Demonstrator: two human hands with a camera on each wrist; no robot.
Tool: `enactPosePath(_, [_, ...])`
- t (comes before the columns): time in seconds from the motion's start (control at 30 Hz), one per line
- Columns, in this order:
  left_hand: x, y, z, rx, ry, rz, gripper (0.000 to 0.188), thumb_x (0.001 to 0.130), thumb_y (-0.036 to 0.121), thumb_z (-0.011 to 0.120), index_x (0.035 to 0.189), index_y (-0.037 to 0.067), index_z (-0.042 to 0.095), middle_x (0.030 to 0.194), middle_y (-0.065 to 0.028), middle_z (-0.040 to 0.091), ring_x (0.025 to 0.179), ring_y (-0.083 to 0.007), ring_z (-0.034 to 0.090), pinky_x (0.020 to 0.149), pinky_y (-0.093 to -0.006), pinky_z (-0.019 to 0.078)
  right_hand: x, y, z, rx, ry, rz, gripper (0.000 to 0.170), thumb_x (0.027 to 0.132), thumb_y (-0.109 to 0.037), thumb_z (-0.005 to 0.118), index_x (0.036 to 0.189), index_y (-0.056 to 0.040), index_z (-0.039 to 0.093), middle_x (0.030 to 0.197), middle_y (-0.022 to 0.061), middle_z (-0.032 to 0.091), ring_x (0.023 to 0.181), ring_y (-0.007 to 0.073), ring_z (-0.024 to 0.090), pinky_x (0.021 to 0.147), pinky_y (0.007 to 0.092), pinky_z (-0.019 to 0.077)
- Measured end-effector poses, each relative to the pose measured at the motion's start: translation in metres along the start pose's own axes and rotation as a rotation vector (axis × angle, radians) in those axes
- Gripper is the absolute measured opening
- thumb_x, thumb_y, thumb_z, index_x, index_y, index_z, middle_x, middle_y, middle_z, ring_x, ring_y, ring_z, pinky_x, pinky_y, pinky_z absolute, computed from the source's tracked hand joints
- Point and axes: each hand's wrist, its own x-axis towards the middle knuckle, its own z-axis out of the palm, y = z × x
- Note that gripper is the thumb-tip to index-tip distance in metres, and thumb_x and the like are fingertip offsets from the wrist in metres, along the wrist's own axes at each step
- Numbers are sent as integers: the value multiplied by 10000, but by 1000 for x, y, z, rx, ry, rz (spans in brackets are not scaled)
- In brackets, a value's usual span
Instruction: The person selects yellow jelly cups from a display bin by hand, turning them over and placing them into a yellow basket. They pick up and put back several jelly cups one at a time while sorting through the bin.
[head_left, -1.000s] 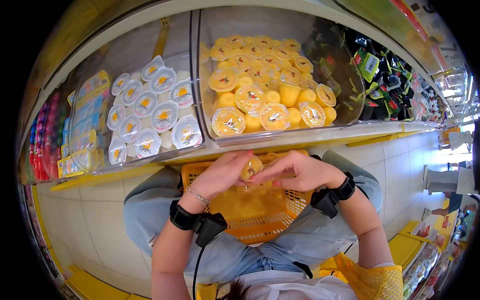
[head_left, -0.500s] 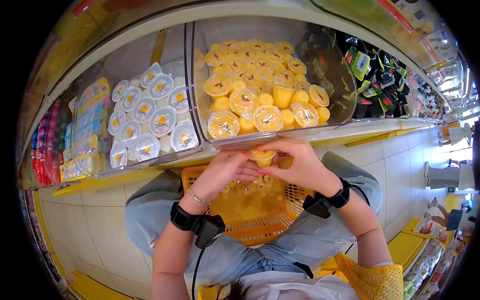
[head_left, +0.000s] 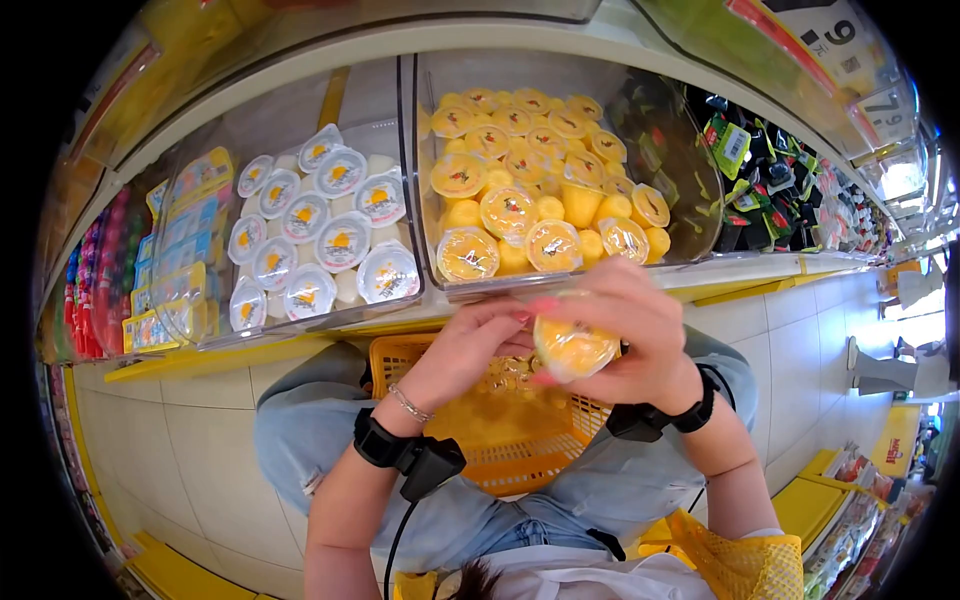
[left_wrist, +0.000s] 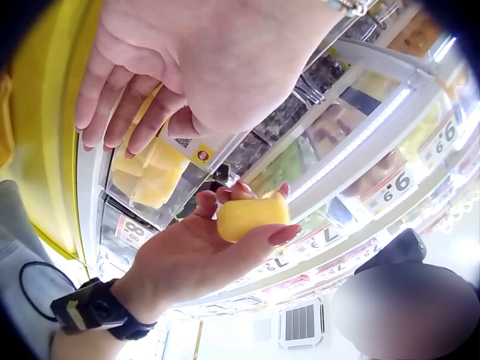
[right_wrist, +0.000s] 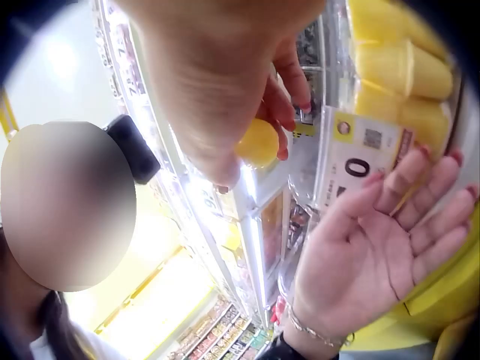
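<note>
In the head view my right hand (head_left: 645, 335) pinches a yellow pudding cup (head_left: 577, 347) between thumb and fingers, its clear film lid facing up toward the camera. The left wrist view shows the cup's yellow side (left_wrist: 253, 217) above the right palm. My left hand (head_left: 465, 352) is just left of the cup and holds nothing. In the right wrist view the left hand (right_wrist: 367, 255) has its palm up and fingers loosely extended. Below both hands, an orange slotted basket (head_left: 515, 468) sits between the person's legs, with several small clear-topped items inside, partly hidden.
Ahead, a clear bin holds a pile of similar yellow pudding cups (head_left: 508, 213). Left of it are white-lidded cups (head_left: 342, 243); to the right, dark packets with green labels (head_left: 733, 145). A shelf edge (head_left: 720, 268) runs above the knees.
The right hand has turned the cup from side-on to lid-up and moved it to the right, nearer the camera. The left hand has parted from it.
</note>
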Motion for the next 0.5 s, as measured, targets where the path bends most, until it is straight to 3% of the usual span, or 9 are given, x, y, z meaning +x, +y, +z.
enactPosePath(0.23, [2, -4, -4, 21, -94, -11, 312, 996, 186, 429, 1200, -4, 569, 1201, -108, 613, 1090, -187, 606, 947, -305, 476, 29, 30, -13, -245, 199, 76, 477, 699, -71, 725, 1169, -26, 655, 852, 115, 631, 778, 289, 544, 729, 355, 455])
enactPosePath(0.5, [1, -5, -5, 80, -101, 4, 322, 1002, 192, 424, 1226, 2, 558, 1228, -105, 600, 1101, -187, 601, 961, -305, 469, 40, 51, -9, -380, 74, 243, 450, 839, -113, 632, 1266, 11, 561, 1015, 175, 576, 977, 336, 479, 887, 392, 409])
